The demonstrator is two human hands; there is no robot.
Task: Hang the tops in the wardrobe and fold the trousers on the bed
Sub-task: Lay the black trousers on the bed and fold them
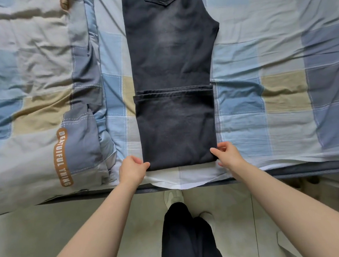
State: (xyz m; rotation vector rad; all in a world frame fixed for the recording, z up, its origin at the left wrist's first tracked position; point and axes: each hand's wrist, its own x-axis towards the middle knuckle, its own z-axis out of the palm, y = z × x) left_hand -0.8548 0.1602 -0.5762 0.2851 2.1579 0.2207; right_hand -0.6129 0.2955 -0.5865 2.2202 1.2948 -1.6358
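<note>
A person's left hand (131,169) and right hand (227,154), fingers clamped on the near corners of dark trousers (172,68) lying lengthwise on the checked bed (269,51), hold the doubled-over hem end square, apparently for another fold.

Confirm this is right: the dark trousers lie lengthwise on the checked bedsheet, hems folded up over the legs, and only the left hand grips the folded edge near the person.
Not quite. The head view shows both hands gripping: the left hand holds one corner of the folded edge and the right hand the other. The rest stands: the dark trousers lie lengthwise on the checked bedsheet, hems folded up over the legs.
</note>
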